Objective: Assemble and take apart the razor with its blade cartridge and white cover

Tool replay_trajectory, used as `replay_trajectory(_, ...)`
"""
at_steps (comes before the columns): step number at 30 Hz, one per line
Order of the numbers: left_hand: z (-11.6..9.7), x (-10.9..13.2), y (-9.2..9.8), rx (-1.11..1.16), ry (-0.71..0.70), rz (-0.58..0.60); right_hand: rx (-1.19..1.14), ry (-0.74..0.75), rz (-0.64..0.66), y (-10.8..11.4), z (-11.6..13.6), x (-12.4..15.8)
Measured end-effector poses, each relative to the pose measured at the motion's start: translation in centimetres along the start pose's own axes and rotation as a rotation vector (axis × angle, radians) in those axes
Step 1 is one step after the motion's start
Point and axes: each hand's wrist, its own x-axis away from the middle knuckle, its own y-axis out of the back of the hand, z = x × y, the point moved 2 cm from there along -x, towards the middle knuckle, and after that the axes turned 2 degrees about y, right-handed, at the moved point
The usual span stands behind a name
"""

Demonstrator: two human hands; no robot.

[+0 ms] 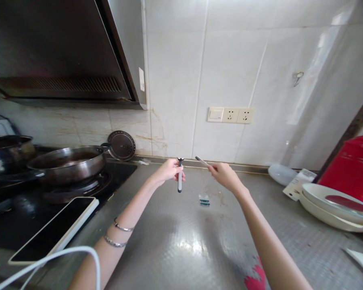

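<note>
My left hand (171, 170) is closed around a razor handle (180, 183), grey with a black forked top and a black lower end, held upright above the counter. To its right, my right hand (225, 175) pinches a slim light stick with a darker grey, brush-like end (200, 160) that points up and left, apart from the razor handle. Whether that end has bristles is too small to tell. Between and below the hands, small razor cartridges (204, 202) with dark green strips lie on the grey metal counter (181, 233), beside a bit of clear plastic.
On the left, a steel pan (68, 161) sits on the black stove, under the range hood (63, 48). A phone (54, 231) and white cable (89, 251) are near my left arm. White dishes (335, 209), a small box (299, 183) and a red object (351, 161) stand right.
</note>
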Motion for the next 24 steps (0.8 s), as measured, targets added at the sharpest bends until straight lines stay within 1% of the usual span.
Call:
replay_trajectory(3,-0.1,0.0,0.1,-0.010,-0.012,0.010,0.169,-0.032,0.097,-1.0,1.3,0.4)
replay_trajectory(5,-0.2,0.1,0.0,-0.007,-0.017,0.015,0.233,-0.026,0.199,-2.2,2.1,0.7)
replay_trajectory(9,-0.2,0.2,-0.1,0.004,-0.017,0.025,0.200,-0.033,0.405,-5.2,3.1,1.1)
replay_trajectory(13,-0.1,0.2,-0.2,0.008,-0.018,0.032,0.136,-0.027,0.537,-7.7,3.2,1.3)
replay_trajectory(18,0.2,0.0,-0.5,-0.010,-0.011,0.035,0.049,-0.020,0.641,-9.5,2.9,1.7)
replay_trajectory(24,0.2,0.0,-0.9,-0.038,0.003,0.040,-0.039,-0.003,0.704,-10.4,2.6,2.3)
